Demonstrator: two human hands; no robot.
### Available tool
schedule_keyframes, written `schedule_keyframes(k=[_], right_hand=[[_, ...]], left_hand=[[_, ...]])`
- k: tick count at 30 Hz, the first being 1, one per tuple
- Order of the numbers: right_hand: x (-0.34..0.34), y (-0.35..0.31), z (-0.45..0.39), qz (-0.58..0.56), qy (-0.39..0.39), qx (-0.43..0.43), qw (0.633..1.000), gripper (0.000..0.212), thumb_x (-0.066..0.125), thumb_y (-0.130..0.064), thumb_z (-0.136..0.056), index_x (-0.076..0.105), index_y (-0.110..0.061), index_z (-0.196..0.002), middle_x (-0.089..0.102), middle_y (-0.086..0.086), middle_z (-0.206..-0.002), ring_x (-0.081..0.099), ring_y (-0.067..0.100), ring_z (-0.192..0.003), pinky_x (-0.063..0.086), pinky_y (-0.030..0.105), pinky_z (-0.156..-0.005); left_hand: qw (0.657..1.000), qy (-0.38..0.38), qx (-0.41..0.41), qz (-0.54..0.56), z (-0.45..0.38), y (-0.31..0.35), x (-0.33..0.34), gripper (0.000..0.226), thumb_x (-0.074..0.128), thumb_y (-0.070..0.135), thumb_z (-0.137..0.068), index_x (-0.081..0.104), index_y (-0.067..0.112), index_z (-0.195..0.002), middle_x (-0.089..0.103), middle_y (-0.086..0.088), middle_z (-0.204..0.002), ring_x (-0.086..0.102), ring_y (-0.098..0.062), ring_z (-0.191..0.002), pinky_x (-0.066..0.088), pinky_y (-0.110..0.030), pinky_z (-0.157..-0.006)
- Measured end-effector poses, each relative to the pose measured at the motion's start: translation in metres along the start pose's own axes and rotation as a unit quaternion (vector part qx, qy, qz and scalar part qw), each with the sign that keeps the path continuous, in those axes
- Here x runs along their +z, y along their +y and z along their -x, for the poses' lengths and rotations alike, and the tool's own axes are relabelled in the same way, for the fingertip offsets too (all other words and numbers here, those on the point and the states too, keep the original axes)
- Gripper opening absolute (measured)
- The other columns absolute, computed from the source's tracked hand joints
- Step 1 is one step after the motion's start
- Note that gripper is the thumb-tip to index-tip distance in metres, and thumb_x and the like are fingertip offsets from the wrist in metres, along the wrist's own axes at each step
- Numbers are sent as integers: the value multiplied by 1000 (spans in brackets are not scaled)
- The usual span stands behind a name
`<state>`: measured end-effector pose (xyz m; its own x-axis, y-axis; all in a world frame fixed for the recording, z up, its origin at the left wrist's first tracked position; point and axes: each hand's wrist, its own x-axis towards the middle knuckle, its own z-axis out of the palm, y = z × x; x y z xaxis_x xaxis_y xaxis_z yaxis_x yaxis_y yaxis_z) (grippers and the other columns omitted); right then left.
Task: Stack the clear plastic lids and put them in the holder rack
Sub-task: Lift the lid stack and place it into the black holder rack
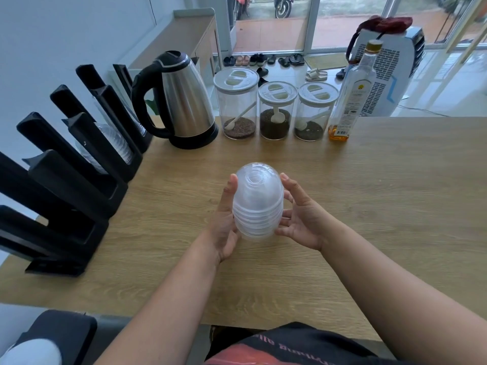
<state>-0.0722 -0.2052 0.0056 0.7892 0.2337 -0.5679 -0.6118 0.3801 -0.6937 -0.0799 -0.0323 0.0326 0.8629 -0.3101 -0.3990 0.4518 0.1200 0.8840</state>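
A stack of clear dome-shaped plastic lids (pixel 257 200) stands upright over the middle of the wooden table (pixel 369 206), domes up. My left hand (pixel 226 219) presses its left side, thumb up by the top dome. Opposite it, my right hand (pixel 301 216) grips the stack with spread fingers. The black holder rack (pixel 66 185) stretches along the table's left edge with several slanted slots. Clear lids (pixel 110 146) lie in two of the farther slots. The nearer slots look bare.
At the back of the table stand a steel electric kettle (pixel 181 101), three clear jars (pixel 275 111) with white lids and scoops, and a glass bottle (pixel 353 93) of amber liquid. Behind the table are a white appliance (pixel 392 72) and shoes by a glass door.
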Motion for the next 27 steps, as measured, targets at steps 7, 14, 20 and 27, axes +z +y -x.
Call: schedule_keyframes(k=[7,14,20,27], right_hand=[[46,-20,-4,-3,-34,-18,999,69,73,-60,-69,53,-25,-126,59,22,-124,63,34,-113,56,48,-88],[141,-52,-22,36,-79,-29,996,77,75,-61,-65,51,-22,-127,61,22,-120,63,36,-109,58,47,-82],[201,-82,-30,89,-111,-44,989,67,68,-67,-72,57,-20,-118,60,18,-119,62,32,-100,55,38,-60],[295,-126,-35,65,-172,-84,979,71,70,-63,-75,53,-15,-124,56,24,-128,63,41,-109,60,50,-73]], left_hand=[[997,40,52,-29,17,32,-23,57,23,71,-90,64,38,-113,75,16,-104,70,0,-98,47,-30,-93],[991,89,84,-49,39,89,-92,75,19,83,-85,60,39,-130,67,10,-129,58,-13,-125,39,-42,-110],[979,142,127,-67,48,139,-120,57,18,74,-91,64,41,-104,75,17,-93,68,-6,-98,52,-31,-84],[964,192,162,-86,62,222,-174,73,25,82,-85,52,36,-136,64,5,-129,63,-16,-112,56,-35,-83]])
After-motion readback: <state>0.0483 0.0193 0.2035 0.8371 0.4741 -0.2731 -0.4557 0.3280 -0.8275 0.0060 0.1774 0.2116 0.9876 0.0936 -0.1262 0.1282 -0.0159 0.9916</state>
